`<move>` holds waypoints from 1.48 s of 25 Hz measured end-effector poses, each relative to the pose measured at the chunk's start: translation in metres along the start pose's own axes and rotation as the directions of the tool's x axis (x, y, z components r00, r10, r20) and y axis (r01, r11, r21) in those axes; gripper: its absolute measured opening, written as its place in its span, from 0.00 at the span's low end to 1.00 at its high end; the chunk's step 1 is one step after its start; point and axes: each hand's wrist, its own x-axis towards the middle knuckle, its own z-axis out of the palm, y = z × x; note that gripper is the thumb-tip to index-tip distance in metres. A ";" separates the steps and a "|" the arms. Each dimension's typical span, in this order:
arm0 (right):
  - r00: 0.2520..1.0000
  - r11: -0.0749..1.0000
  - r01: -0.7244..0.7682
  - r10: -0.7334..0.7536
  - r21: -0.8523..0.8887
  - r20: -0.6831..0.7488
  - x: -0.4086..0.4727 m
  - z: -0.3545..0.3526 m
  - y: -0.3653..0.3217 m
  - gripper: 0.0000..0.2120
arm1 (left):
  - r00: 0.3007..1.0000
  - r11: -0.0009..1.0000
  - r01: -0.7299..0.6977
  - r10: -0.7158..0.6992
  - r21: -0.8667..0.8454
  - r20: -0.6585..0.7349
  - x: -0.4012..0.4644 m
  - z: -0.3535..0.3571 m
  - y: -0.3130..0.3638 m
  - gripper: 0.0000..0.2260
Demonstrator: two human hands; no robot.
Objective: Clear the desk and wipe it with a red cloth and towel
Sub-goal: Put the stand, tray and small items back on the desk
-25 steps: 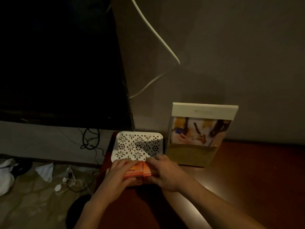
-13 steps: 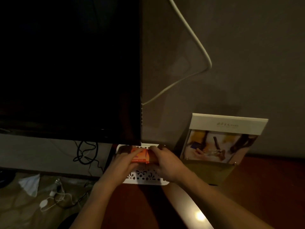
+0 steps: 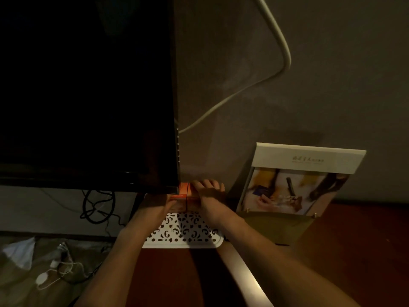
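Orange small boxes (image 3: 184, 192), apparently two side by side, are held between both hands above the far end of a white perforated tray (image 3: 188, 234), close under the lower right corner of a dark TV screen (image 3: 88, 91). The left hand (image 3: 155, 210) is seen on the left side of the boxes, its fingers curled against them and partly lost in shadow. The right hand (image 3: 208, 196) is wrapped over the boxes' right side, fingers (image 3: 207, 185) bent across the top. The tray lies flat on the reddish-brown worktop (image 3: 354, 251), at its left end near the wall. A framed picture card in a gold stand (image 3: 292, 187) is propped against the wall just right of the tray. A white cable (image 3: 281, 54) is looped on the wall above. Black cords (image 3: 99, 204) hang below the screen. On the floor at the lower left, a white wired adapter (image 3: 43, 279) and crumpled white scraps (image 3: 20, 251) are seen. No red cloth or towel is in view.
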 end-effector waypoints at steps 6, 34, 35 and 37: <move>0.997 0.997 0.081 -0.081 -0.018 -0.019 -0.042 -0.003 -0.016 0.41 | 0.981 0.904 -0.104 0.162 0.415 -0.107 -0.032 0.011 0.002 0.25; 0.769 0.767 -0.639 0.636 -0.054 -0.071 -0.565 -0.159 0.403 0.38 | 0.737 0.602 -0.676 0.538 0.425 0.409 -0.214 0.398 0.420 0.30; 0.766 0.764 -0.643 0.640 -0.051 -0.058 -0.574 -0.159 0.426 0.38 | 0.740 0.610 -0.672 0.528 0.421 0.417 -0.213 0.418 0.435 0.30; 0.764 0.762 -0.646 0.645 -0.046 -0.026 -0.589 -0.157 0.472 0.38 | 0.747 0.625 -0.661 0.500 0.415 0.438 -0.210 0.459 0.463 0.30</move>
